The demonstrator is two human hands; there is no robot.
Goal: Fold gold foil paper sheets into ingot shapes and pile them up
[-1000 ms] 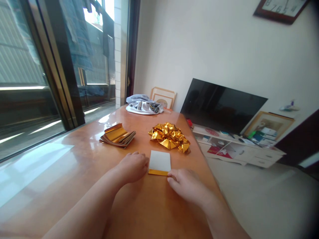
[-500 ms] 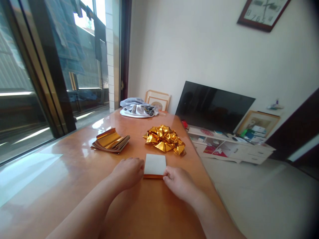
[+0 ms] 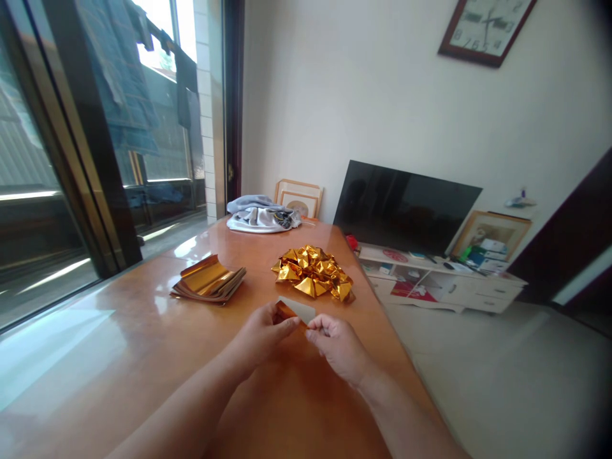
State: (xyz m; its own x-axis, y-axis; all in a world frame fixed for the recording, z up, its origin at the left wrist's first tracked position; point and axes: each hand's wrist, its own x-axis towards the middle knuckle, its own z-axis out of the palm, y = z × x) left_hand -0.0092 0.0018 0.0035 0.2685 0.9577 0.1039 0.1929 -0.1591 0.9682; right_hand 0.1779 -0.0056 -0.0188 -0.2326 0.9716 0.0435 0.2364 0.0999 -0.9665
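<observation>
A: Head view. Your left hand (image 3: 262, 331) and right hand (image 3: 337, 341) meet over the near middle of the wooden table (image 3: 119, 331). What do they hold?

B: One sheet of gold foil paper (image 3: 295, 310), white on its back. Your left fingers are pinched shut on its left edge, your right fingertips closed on its near right corner. The sheet is raised and tilted off the table.

A: What differs from a moment ago?

B: Half a second ago the sheet lay flat, white side up, with only a thin gold strip showing at its near edge and your hands resting at either side. Now it is lifted, and the gold face shows beside your left fingers. By judgement, you have gone from pressing a fold on the table to working the sheet in the air.

A: Surroundings, clock-wise from your hands?

B: At 12 o'clock, near, a heap of folded gold pieces (image 3: 313, 273). At 10 o'clock, a stack of flat gold sheets (image 3: 208, 278). Farther at 12, a bundle of cloth (image 3: 261, 213) at the table's far end.
</observation>
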